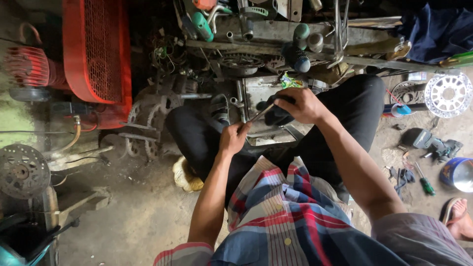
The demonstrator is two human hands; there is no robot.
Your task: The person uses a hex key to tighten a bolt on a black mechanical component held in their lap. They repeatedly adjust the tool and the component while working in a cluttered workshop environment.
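Observation:
I sit low with my knees apart over a dirt floor. My left hand [233, 138] grips the end of a thin metal rod-like tool [259, 114] that slants up to the right. My right hand [299, 105] is closed over a small dark part [276, 117], and the tool's tip meets that part under my fingers. Both hands hover above a grey metal tray [256, 91] between my knees. What the dark part is I cannot make out.
A red grilled machine [96, 51] stands at the left, with sprockets [148, 116] on the floor beside it. Green-handled tools [201, 24] crowd a shelf at the top. A silver disc [448, 94], a blue tin [457, 173], a screwdriver [423, 181] and someone's sandalled foot [459, 216] are at the right.

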